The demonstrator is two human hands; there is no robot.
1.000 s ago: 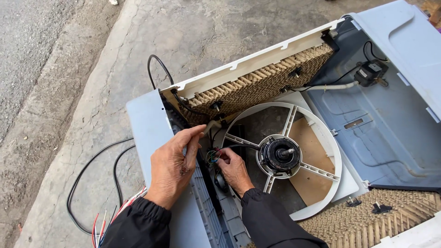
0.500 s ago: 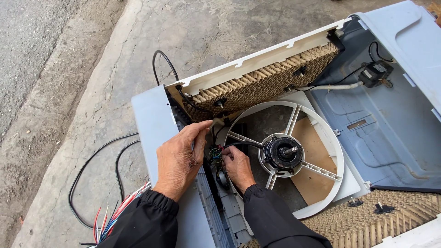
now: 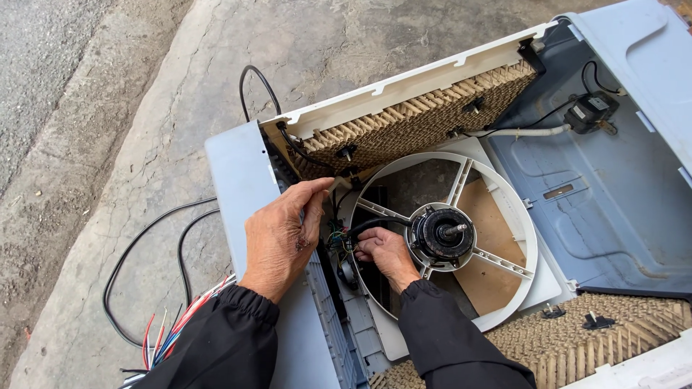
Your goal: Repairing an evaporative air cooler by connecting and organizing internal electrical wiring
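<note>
An opened air cooler casing lies on its side on the concrete. My left hand rests on the casing's left wall, fingers curled over its edge above a cluster of coloured wires. My right hand reaches inside, fingers pinched on those wires and a black cable that leads to the black fan motor. The motor sits at the hub of a white round frame.
Brown honeycomb cooling pads line the top side, and another honeycomb pad lines the bottom right. A small black pump with a white hose sits at the upper right. Black cables and a bundle of loose coloured wires lie on the ground at left.
My left hand slid up along the casing edge, its fingers now hooked over it. My right hand stayed at the wires beside the motor. The view shifted slightly.
</note>
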